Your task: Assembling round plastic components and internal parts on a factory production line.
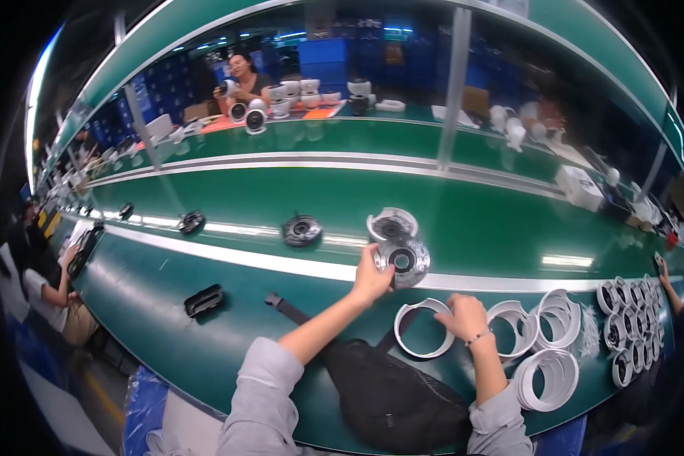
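Over the rail of the green conveyor, my left hand (374, 277) grips a round, silvery-black disc-shaped part (412, 262) with a hole in its centre. Just behind it, on the belt, sits a white ring-shaped housing (393, 215) with a dark part inside, partly hidden by the disc. My right hand (467, 318) is closed at the right rim of a white plastic ring (404, 343) above the near worktable. Beside that hand stand more white rings (558, 380), some stacked.
Several dark round parts (302, 230) lie spaced along the belt to the left. A black waist bag (391, 399) and a black case (204, 301) lie on the worktable. Rows of rings (622, 327) stand at right. Co-workers are at left, at far right and across the belt.
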A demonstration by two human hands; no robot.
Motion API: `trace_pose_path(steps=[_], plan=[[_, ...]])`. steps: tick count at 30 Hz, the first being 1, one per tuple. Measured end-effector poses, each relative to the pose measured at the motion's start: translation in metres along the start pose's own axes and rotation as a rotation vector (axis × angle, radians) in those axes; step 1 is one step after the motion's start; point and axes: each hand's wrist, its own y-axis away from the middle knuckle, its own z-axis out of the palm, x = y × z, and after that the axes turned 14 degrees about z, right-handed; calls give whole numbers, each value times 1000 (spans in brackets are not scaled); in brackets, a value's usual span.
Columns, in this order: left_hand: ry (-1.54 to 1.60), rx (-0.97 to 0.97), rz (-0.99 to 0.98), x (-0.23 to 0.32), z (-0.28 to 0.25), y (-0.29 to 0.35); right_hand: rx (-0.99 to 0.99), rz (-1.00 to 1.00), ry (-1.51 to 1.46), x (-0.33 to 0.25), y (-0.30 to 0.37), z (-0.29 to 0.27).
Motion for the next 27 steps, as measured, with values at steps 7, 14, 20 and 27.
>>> trace_pose_path(steps=[7,14,20,27], plan=[[362,68,62,49,-51,73,-183,-188,13,-38,23,9],[341,181,10,47,-55,84,-229,-67,171,-43,37,12],[474,283,-172,68,-76,54,48,-169,-286,-47,26,-8],[573,25,-149,89,-65,27,36,-246,-920,-86,-8,-24]])
